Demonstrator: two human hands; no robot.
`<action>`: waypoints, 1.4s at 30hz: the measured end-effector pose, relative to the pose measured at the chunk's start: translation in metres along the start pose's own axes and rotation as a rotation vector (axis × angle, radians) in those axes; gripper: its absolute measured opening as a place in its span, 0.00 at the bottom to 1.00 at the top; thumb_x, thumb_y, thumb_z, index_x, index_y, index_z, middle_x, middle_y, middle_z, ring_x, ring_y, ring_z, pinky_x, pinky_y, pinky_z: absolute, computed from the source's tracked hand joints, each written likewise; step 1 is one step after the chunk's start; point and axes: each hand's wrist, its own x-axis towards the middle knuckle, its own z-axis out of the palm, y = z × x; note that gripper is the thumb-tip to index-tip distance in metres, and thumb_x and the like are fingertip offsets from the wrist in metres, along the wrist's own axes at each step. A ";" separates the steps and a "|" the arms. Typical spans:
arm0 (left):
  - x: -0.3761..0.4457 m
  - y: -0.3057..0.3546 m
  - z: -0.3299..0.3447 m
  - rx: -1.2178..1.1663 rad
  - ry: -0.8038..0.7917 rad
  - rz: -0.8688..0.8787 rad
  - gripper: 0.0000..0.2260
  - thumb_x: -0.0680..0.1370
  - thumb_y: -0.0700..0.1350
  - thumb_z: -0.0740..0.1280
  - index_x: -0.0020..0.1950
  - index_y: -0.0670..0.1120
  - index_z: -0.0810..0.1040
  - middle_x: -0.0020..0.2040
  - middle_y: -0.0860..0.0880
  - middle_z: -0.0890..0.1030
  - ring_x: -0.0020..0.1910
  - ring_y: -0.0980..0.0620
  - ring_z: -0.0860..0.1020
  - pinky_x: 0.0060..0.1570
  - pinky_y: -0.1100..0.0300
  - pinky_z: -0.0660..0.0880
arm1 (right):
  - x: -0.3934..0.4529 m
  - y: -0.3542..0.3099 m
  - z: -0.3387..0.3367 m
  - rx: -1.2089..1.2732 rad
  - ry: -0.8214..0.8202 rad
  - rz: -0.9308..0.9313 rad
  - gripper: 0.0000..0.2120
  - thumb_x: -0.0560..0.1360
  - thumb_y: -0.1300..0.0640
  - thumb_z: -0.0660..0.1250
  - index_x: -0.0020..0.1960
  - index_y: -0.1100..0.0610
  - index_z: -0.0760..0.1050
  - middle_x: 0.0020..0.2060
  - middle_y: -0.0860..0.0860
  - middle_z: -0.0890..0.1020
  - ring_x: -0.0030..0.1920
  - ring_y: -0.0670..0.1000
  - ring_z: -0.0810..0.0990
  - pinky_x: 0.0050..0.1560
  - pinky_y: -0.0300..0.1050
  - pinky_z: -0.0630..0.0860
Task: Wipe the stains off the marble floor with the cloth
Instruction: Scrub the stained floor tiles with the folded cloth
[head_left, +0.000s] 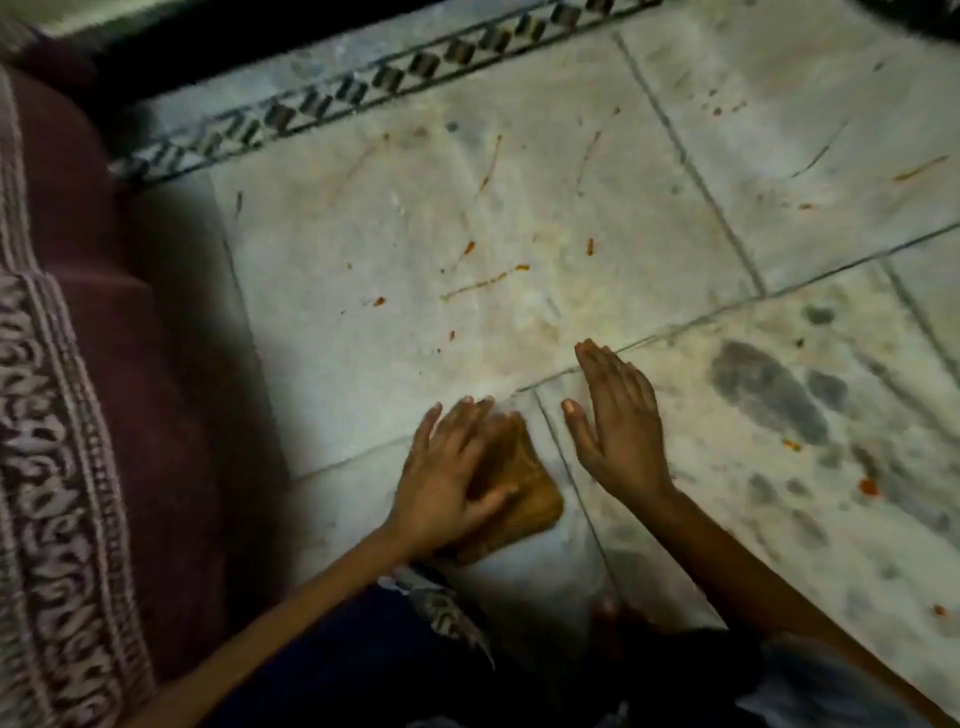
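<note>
Your left hand presses flat, fingers straight, on the folded brown cloth on the marble floor.
Its long axis runs away from you, toward orange stains; your right hand rests open just beside.

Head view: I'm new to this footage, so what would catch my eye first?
The left hand presses a brown cloth flat on the marble floor near the bottom centre, while the right hand rests open beside it. Orange stains dot the tile above the hands, and dark smudges lie to the right.
</note>
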 end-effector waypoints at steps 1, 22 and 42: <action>-0.003 -0.003 0.011 0.043 -0.072 0.028 0.33 0.74 0.66 0.59 0.75 0.57 0.54 0.77 0.50 0.55 0.75 0.53 0.47 0.73 0.50 0.40 | 0.002 0.006 0.010 -0.014 0.017 -0.026 0.26 0.78 0.48 0.52 0.71 0.60 0.64 0.69 0.57 0.70 0.69 0.56 0.67 0.69 0.50 0.58; 0.006 -0.029 0.002 0.276 -0.105 -0.033 0.27 0.70 0.58 0.60 0.70 0.59 0.67 0.72 0.41 0.63 0.58 0.38 0.73 0.51 0.47 0.73 | 0.009 -0.015 0.051 -0.096 -0.147 -0.130 0.30 0.76 0.45 0.47 0.74 0.59 0.57 0.73 0.58 0.63 0.73 0.58 0.60 0.72 0.54 0.54; 0.025 -0.090 -0.011 0.401 -0.144 -0.078 0.30 0.73 0.69 0.46 0.73 0.62 0.46 0.76 0.52 0.44 0.75 0.42 0.43 0.70 0.47 0.38 | 0.043 0.006 0.080 -0.180 -0.244 -0.104 0.39 0.71 0.39 0.34 0.76 0.60 0.44 0.76 0.56 0.46 0.76 0.52 0.43 0.71 0.44 0.35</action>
